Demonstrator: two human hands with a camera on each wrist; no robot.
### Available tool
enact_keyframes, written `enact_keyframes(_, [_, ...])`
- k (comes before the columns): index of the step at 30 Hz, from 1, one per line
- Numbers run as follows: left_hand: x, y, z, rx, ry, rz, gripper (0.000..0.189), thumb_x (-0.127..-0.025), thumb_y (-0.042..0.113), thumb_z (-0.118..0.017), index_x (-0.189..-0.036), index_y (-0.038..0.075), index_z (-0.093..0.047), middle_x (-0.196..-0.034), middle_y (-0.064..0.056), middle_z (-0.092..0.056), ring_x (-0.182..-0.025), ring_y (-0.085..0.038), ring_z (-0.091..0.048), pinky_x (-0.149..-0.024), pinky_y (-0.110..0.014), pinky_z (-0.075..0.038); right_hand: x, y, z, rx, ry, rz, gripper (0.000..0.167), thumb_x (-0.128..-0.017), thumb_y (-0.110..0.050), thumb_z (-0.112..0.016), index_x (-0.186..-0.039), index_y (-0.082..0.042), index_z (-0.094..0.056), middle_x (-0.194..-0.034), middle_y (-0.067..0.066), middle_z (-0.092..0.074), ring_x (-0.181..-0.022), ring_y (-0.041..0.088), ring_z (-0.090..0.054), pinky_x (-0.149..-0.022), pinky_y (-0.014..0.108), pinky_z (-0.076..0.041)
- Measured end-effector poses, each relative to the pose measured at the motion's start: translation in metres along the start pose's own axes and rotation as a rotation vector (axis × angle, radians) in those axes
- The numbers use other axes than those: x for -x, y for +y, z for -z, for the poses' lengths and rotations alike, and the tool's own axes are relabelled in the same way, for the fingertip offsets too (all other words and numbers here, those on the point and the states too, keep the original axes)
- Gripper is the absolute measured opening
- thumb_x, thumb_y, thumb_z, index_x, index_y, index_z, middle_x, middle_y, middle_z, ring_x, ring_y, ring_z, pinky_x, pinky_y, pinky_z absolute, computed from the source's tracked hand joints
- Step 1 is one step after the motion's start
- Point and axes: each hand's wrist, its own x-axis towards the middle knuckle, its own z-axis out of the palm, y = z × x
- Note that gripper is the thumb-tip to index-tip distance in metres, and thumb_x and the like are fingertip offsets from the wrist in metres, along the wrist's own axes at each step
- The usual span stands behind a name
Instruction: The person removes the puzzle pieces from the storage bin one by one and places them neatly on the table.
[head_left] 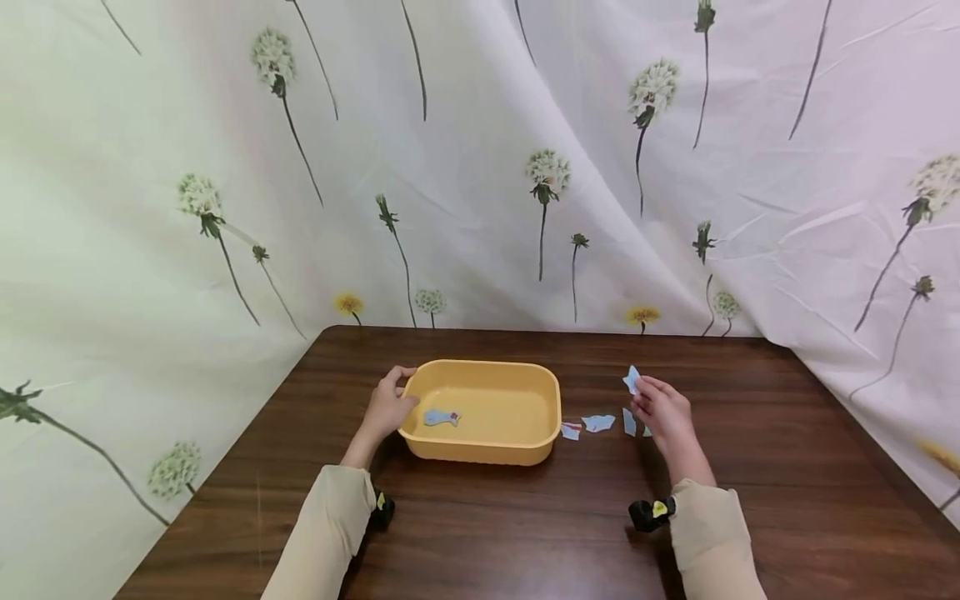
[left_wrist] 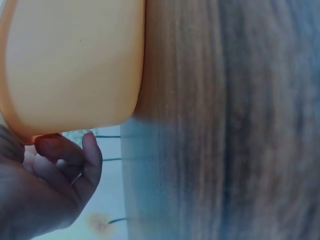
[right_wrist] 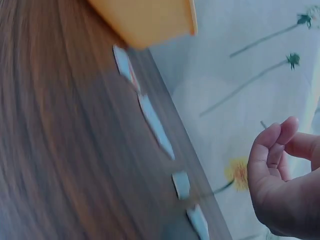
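My left hand grips the left rim of a yellow plastic basin, its thumb over the rim and its fingers along the outside. Inside the basin, near its left end, lies a flat blue cut-out piece with a small red spot. My right hand pinches a light-blue, paper-like piece between thumb and fingers, raised above the table. In the right wrist view that hand shows its thumb and fingertips together, and the piece is mostly hidden.
Several more light-blue pieces lie in a row right of the basin: a red-striped one, a longer one and a narrow one among them. The dark wooden table ends at a dandelion-printed cloth.
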Motion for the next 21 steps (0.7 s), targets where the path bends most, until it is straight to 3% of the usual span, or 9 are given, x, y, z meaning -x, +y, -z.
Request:
enact_keyframes(4, [-0.001,0.003,-0.006,0.008,-0.006,-0.005,0.049,-0.09,-0.001,-0.053,-0.139,0.003,-0.046,-0.109,-0.033,-0.066,-0.073,-0.024,-0.069,-0.057,-0.03,-0.056,0.001,-0.003,0.026,0.064,0.006,-0.018,0.007,-0.099,-0.014,-0.051,-0.105,-0.013,-0.053,-0.066,-0.011,-0.061,-0.065,-0.001,-0.059,-0.07,0.014,-0.053])
enact_keyframes(9, [0.001,0.003,-0.009,0.045,-0.001,0.003,0.048,-0.09,-0.002,-0.053,-0.138,0.002,-0.046,-0.112,-0.036,-0.064,-0.08,-0.031,-0.071,-0.059,-0.033,-0.058,0.003,-0.003,0.049,0.134,0.018,-0.036,0.023,-0.099,-0.014,-0.051,-0.12,-0.005,-0.048,-0.068,-0.012,-0.063,-0.067,-0.002,-0.06,-0.069,0.014,-0.053])
enact_keyframes(15, [0.001,0.003,-0.006,0.04,-0.002,0.006,0.049,-0.09,-0.003,-0.051,-0.139,0.001,-0.045,-0.113,-0.037,-0.063,-0.079,-0.03,-0.071,-0.058,-0.032,-0.058,0.003,0.002,0.067,0.169,0.027,-0.077,0.036,-0.099,-0.013,-0.051,-0.13,0.002,-0.043,-0.069,-0.01,-0.064,-0.066,-0.001,-0.062,-0.068,0.015,-0.055])
enact_keyframes(21, [0.001,0.001,-0.003,0.04,-0.011,0.002,0.05,-0.091,-0.003,-0.05,-0.14,0.001,-0.044,-0.115,-0.038,-0.062,-0.079,-0.027,-0.071,-0.058,-0.031,-0.057,0.0,0.005,0.076,0.179,-0.007,-0.111,0.055,-0.1,-0.01,-0.048,-0.146,0.01,-0.027,-0.075,-0.009,-0.064,-0.069,-0.001,-0.064,-0.07,0.017,-0.056])
